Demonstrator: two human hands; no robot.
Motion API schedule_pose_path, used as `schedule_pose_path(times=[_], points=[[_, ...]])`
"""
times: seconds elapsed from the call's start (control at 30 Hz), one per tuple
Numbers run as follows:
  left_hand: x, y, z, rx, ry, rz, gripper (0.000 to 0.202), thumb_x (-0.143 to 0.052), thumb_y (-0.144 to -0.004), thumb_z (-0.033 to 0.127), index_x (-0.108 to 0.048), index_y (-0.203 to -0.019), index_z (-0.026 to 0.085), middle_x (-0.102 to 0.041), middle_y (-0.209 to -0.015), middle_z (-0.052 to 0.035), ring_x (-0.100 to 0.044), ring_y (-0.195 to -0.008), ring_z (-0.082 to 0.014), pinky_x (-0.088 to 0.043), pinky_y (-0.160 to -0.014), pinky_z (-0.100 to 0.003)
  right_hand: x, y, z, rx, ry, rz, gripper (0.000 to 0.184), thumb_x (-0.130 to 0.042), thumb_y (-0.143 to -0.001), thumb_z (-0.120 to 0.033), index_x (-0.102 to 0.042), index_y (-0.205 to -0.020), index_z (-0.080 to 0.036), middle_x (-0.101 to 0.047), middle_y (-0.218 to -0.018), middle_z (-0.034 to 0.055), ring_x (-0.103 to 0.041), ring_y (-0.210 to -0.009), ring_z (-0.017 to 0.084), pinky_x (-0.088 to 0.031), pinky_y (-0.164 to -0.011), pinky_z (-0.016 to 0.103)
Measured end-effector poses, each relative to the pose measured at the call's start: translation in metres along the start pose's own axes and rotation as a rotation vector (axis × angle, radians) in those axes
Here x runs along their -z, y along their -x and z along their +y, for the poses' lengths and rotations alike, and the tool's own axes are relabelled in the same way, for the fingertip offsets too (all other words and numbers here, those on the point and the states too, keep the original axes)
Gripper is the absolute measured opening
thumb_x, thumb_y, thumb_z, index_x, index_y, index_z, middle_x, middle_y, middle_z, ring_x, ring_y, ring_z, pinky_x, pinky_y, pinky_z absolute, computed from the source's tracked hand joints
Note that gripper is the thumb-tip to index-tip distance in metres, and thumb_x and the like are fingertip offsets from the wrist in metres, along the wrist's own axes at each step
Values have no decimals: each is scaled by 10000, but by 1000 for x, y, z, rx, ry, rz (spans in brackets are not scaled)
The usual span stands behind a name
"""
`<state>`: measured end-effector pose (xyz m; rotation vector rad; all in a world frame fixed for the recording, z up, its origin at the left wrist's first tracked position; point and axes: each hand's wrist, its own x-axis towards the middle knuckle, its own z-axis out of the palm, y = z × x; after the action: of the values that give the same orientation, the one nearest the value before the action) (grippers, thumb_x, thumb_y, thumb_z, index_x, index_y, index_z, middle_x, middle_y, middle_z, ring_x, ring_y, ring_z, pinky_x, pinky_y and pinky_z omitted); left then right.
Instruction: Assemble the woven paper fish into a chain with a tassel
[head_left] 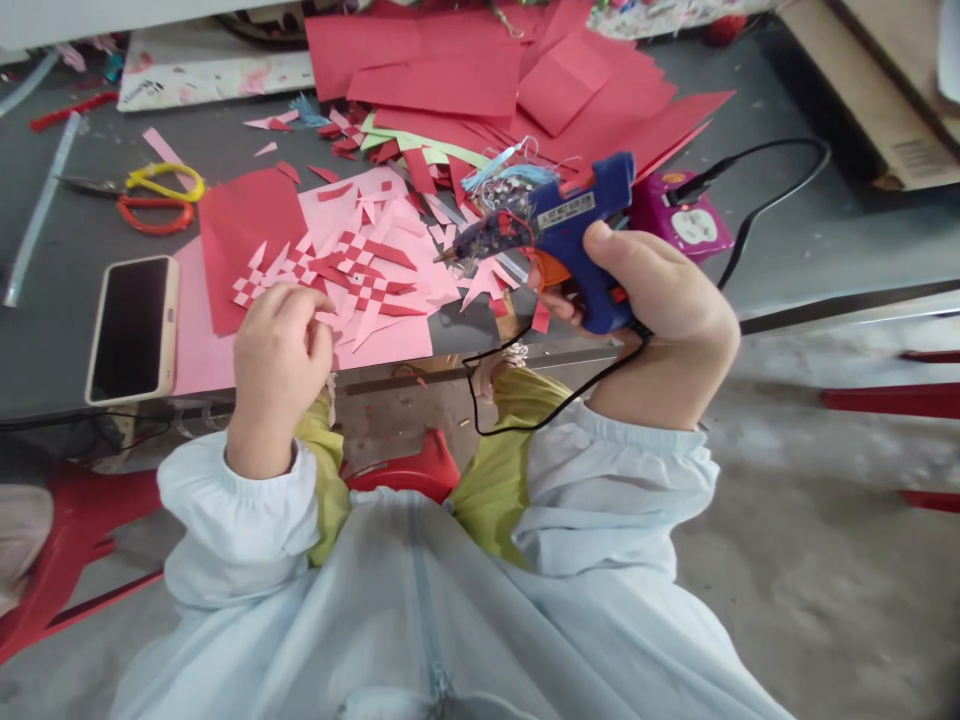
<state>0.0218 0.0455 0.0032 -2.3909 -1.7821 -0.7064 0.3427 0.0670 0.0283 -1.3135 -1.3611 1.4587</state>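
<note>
Your right hand [664, 280] had its fingers closed around the handle of the blue glue gun [581, 228], nozzle pointing left over the worktop [817, 250]. Your left fingers [292, 303] curled beside the woven red-and-pink paper pieces [367, 292], which lay on pink paper [409, 342]; I couldn't tell whether they gripped one.

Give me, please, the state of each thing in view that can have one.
Glue gun: held in right hand
Phone: face up, screen dark
Scissors: lying flat, blades apparently closed
Purple power block: black cord plugged in
Woven paper pieces: lying overlapped
Red sheets: loosely piled
</note>
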Motion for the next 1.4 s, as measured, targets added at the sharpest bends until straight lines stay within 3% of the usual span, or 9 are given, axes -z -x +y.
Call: schedule_pose_path(times=[0.2, 0.43, 0.73, 0.93, 1.23, 1.4], points=[[-7, -2, 0, -89, 8, -53, 218, -489, -863, 100, -665, -941, 203, -702, -956, -65, -644, -956, -251, -535, -880, -391, -5, 1, -2, 3, -24, -47, 570, -678, -791, -704, -614, -602, -170, -579, -542, 20, -482, -462, 77, -326, -369, 192], [-8, -3, 5, -161, 50, -104, 230, -485, -890, 104, -676, -973, 202, -714, -977, -60, -610, -1023, -262, -516, -935, -422, -9, 0, -4, -5, 4, -50, 566, -649, -813, -711, -617, -643, -173, -575, -545, 17, -458, -428, 76, -289, -346, 211], [-12, -1, 11, -284, 6, -135, 231, -510, -961, 198, -700, -1087, 231, -679, -1167, -111, -566, -1159, -314, -502, -936, -505, -10, 0, -5, -44, -19, -19, 578, -662, -792, -720, -577, -624, -174, -585, -542, 32, -478, -440, 80, -301, -363, 203], [-12, 0, 12, -288, -50, -219, 267, -524, -950, 193, -701, -1136, 265, -669, -1207, -121, -564, -1154, -335, -494, -938, -543, -12, -1, -4, 6, -8, -44, 540, -626, -844, -685, -646, -721, -160, -580, -560, 20, -465, -442, 80, -304, -355, 203], [-14, 1, 13, -281, -13, -199, 282, -524, -944, 185, -698, -1153, 259, -673, -1208, -128, -561, -1143, -327, -493, -952, -552, -9, -1, -2, 11, 14, -90, 572, -623, -828, -723, -642, -680, -171, -569, -562, 13, -454, -455, 85, -313, -384, 215], [-14, 1, 12, -302, -17, -202, 279, -531, -945, 201, -699, -1162, 253, -668, -1214, -138, -566, -1143, -333, -499, -947, -548, -7, 1, 1, -2, 11, -77, 517, -601, -879, -665, -653, -696, -184, -570, -568, 9, -451, -455, 86, -298, -381, 221]])
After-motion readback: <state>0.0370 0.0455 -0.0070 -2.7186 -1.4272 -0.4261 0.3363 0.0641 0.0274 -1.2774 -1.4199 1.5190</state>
